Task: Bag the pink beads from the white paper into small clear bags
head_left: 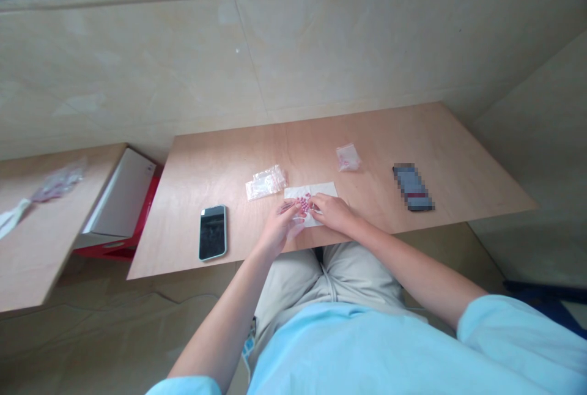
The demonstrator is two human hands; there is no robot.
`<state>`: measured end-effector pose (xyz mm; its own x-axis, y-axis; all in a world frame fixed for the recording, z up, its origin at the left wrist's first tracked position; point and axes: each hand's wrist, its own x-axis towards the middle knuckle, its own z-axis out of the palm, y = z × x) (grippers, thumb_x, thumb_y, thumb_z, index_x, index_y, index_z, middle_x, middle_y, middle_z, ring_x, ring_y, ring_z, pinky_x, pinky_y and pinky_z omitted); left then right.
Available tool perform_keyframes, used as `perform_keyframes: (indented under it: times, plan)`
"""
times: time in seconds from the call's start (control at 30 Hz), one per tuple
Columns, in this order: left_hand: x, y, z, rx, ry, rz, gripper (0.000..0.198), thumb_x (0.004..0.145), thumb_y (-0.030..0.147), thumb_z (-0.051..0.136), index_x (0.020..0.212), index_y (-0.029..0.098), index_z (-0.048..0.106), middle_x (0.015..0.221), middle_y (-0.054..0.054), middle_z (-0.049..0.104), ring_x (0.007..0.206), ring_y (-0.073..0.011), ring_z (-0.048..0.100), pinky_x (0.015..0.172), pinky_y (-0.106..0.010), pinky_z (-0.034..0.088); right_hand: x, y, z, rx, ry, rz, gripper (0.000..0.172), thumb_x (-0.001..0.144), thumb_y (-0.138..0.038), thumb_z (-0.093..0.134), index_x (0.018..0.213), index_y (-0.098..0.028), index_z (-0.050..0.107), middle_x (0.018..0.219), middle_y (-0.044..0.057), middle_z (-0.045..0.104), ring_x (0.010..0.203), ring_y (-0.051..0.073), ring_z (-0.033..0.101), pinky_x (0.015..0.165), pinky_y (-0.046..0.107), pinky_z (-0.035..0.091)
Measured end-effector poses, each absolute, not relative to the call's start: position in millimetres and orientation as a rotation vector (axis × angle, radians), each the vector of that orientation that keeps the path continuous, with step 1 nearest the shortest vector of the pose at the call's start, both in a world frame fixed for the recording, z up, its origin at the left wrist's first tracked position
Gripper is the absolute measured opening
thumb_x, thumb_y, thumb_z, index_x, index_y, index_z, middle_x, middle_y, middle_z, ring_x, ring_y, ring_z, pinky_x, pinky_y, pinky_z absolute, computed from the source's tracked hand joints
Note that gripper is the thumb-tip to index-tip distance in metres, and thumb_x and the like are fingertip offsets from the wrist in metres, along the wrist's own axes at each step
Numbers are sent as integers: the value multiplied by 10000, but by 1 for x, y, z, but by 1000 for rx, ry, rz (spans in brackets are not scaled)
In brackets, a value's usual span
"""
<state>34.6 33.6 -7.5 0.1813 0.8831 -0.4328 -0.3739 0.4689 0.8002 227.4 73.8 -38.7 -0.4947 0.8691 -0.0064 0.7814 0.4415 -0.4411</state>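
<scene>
Small pink-red beads (303, 203) lie in a cluster on a white sheet of paper (323, 188) near the table's front edge. My left hand (279, 225) is at the sheet's left side, its fingers closed on a small clear plastic bag (295, 230) that shows below the thumb. From the right, my right hand (334, 213) reaches over the paper with its fingertips pressed together at the edge of the beads. What those fingertips hold, if anything, is too small to make out.
Clear plastic bags (266, 183) lie behind my left hand, and a small zip bag (348, 158) with reddish bits sits farther back. A phone (213, 233) lies at left, another phone (413, 187) at right. A second table (41, 242) stands left, beyond a white binder (121, 196).
</scene>
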Motion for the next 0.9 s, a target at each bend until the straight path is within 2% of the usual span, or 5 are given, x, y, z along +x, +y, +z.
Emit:
perform_keyframes:
  times: [0.27, 0.5, 0.73, 0.8, 0.9]
  plan:
    - [37, 34, -4, 614, 1025, 941, 365, 731, 405, 842, 949, 210, 622, 896, -11, 650, 785, -137, 653, 673, -243, 517, 226, 76, -39, -1524, -2376, 582, 196, 987, -309, 552, 1081, -202, 687, 1040, 81, 713, 874, 194, 670, 744, 251, 445]
    - [41, 32, -4, 788, 1060, 930, 339, 756, 411, 818, 931, 189, 631, 928, -40, 658, 825, -154, 651, 706, -249, 503, 231, 89, -47, -1397, -2090, 800, 103, 890, -232, 603, 897, -177, 690, 888, 51, 705, 791, 167, 633, 733, 255, 449]
    - [43, 28, -3, 977, 1109, 814, 305, 743, 399, 822, 907, 204, 654, 782, -19, 626, 698, -142, 587, 580, -223, 413, 236, 98, -20, -1175, -1407, 1153, 219, 897, -410, 606, 930, -194, 620, 798, 16, 647, 643, 135, 575, 557, 230, 442]
    - [44, 27, -3, 997, 1103, 824, 300, 742, 387, 823, 920, 203, 666, 795, -23, 636, 713, -146, 590, 589, -224, 417, 233, 88, -8, -1127, -1457, 1157, 206, 903, -401, 609, 938, -199, 635, 804, 18, 651, 662, 138, 585, 585, 239, 458]
    - [46, 27, -3, 1012, 1059, 870, 316, 757, 370, 814, 990, 197, 687, 902, -51, 682, 824, -174, 630, 684, -246, 467, 226, 72, 7, -1036, -1811, 1133, 168, 906, -353, 620, 946, -208, 696, 870, 31, 687, 713, 146, 600, 664, 261, 477]
